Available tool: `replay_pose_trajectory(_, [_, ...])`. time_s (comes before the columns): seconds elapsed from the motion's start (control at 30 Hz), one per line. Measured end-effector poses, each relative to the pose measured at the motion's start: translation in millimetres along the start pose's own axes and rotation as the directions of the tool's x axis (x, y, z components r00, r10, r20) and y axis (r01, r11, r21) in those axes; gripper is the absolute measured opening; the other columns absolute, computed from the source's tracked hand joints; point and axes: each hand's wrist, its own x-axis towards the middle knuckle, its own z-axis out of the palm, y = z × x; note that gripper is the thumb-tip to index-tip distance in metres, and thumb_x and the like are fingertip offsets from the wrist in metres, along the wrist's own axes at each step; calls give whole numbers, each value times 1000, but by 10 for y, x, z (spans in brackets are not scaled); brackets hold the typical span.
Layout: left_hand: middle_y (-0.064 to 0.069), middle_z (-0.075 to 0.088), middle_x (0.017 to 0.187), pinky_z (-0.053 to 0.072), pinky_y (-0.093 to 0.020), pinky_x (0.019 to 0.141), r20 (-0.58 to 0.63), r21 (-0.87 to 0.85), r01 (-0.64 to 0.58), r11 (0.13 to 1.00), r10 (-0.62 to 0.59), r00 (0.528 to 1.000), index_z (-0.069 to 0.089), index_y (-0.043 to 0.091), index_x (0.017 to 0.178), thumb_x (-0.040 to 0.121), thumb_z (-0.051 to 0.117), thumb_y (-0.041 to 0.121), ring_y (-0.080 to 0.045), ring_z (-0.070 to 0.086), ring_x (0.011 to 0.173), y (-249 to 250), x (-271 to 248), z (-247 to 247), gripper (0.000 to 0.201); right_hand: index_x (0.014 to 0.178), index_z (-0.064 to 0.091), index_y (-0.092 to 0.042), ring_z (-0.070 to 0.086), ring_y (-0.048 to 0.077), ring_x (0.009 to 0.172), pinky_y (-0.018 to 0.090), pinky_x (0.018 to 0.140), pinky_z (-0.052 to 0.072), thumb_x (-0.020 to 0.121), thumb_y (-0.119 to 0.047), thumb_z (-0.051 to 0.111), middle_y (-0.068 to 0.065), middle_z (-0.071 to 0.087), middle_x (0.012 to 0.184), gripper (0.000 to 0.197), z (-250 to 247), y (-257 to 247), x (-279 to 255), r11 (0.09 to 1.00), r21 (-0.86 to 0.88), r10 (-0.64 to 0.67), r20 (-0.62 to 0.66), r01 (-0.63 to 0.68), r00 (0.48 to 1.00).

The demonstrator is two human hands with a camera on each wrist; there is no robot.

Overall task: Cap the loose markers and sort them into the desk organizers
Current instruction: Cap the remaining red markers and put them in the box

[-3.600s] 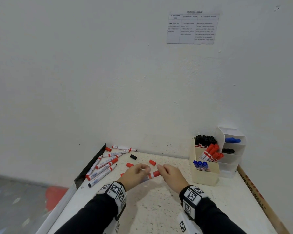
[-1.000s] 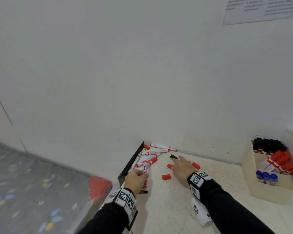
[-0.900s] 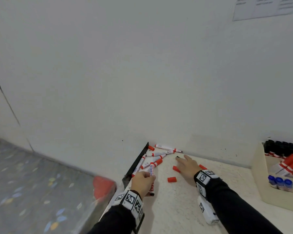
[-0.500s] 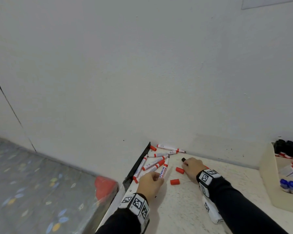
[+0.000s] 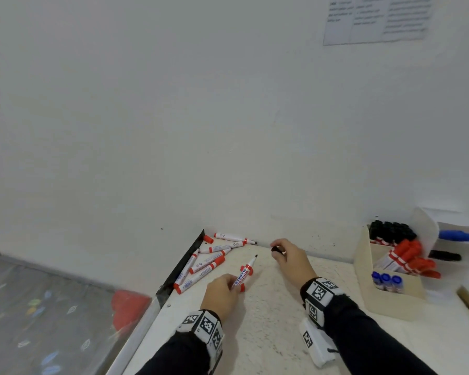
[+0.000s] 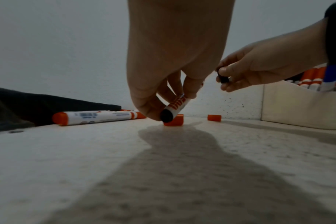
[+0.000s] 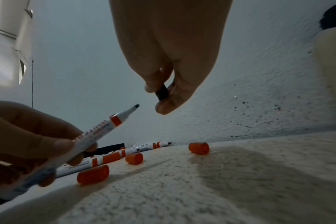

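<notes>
My left hand (image 5: 234,282) grips an uncapped white marker (image 5: 245,270) with a red band and black tip, tilted up off the table, tip toward the wall. In the right wrist view the marker (image 7: 98,134) points at a black cap (image 7: 162,92) a short way from its tip. My right hand (image 5: 275,249) pinches that black cap (image 5: 276,249) between thumb and fingers, above the table near the wall. Several markers (image 5: 206,262) lie in the table's back left corner. Loose red caps (image 7: 134,158) lie beside them. A beige organizer (image 5: 387,296) holds black, red and blue markers.
A white tiered organizer (image 5: 428,226) with a blue and a black marker stands behind the beige one, against the wall. The table's left edge has a black strip (image 5: 186,262), with floor and a red object (image 5: 129,307) below. More red caps (image 6: 214,117) lie near the wall.
My right hand has lifted the black cap off the table. My left hand has raised the marker away from the pile and turned its tip toward the cap. The head view swung right.
</notes>
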Motion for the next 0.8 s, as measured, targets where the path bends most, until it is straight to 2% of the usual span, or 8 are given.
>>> replay_pose_trajectory(0.13, [0, 64, 113, 40, -17, 87, 39, 19, -60, 998, 59, 997, 60, 17, 116, 94, 50, 19, -8, 52, 91, 203, -30, 207, 24, 93, 47, -20, 61, 18, 83, 20, 76, 49, 88, -2, 53, 5, 52, 102, 20, -176, 130, -224, 993, 106, 61, -87, -52, 994])
replay_pose_trajectory(0.23, [1, 62, 110, 38, -17, 84, 84, 2, -104, 995, 104, 991, 60, 17, 117, 94, 50, 17, -7, 51, 90, 350, -62, 344, 25, 91, 51, -13, 59, 3, 74, 5, 63, 45, 87, 6, 52, -3, 57, 88, 19, -336, 197, -405, 978, 192, 104, -112, -81, 988])
replay_pose_trajectory(0.3, [3, 60, 106, 36, -16, 83, 97, -12, -125, 992, 125, 987, 59, 16, 119, 95, 49, 15, -7, 50, 91, 417, -81, 417, 26, 86, 54, -18, 63, 7, 78, 12, 70, 50, 85, 7, 53, -1, 61, 87, 26, -405, 251, -486, 968, 234, 118, -107, -90, 987])
replay_pose_trajectory(0.4, [2, 61, 115, 38, -18, 87, 120, 7, -133, 991, 131, 984, 58, 17, 123, 95, 48, 16, -7, 52, 94, 474, -104, 473, 29, 82, 54, -26, 64, 18, 88, 29, 81, 53, 84, 6, 54, 1, 64, 90, 32, -464, 332, -553, 962, 251, 152, -152, -111, 977])
replay_pose_trajectory(0.47, [2, 62, 118, 40, -19, 89, 133, 33, -137, 990, 131, 982, 57, 18, 124, 95, 48, 17, -9, 56, 98, 484, -102, 485, 31, 82, 54, -26, 63, 15, 90, 28, 82, 51, 85, 6, 54, 0, 64, 91, 32, -503, 368, -572, 962, 253, 162, -214, -105, 963])
replay_pose_trajectory(0.57, [3, 63, 118, 40, -18, 88, 142, 104, -171, 980, 155, 978, 57, 20, 125, 95, 48, 19, -10, 58, 103, 477, -115, 474, 31, 81, 55, -27, 62, 18, 93, 30, 86, 51, 83, 8, 52, 2, 65, 93, 35, -520, 401, -604, 969, 215, 153, -149, -119, 977])
replay_pose_trajectory(0.7, [3, 64, 114, 43, -19, 85, 124, 90, -187, 978, 175, 977, 59, 20, 123, 96, 45, 17, -8, 54, 94, 417, -114, 456, 30, 79, 55, -27, 63, 20, 95, 36, 87, 52, 83, 9, 51, 3, 64, 95, 37, -506, 443, -628, 971, 193, 165, -115, -141, 980])
replay_pose_trajectory(0.8, [1, 64, 112, 39, -18, 82, 146, 92, -209, 974, 195, 970, 60, 20, 122, 96, 44, 16, -8, 51, 91, 379, -105, 457, 31, 82, 56, -24, 64, 19, 94, 34, 85, 52, 85, 9, 50, 0, 64, 93, 33, -487, 474, -647, 959, 241, 177, -91, -151, 980])
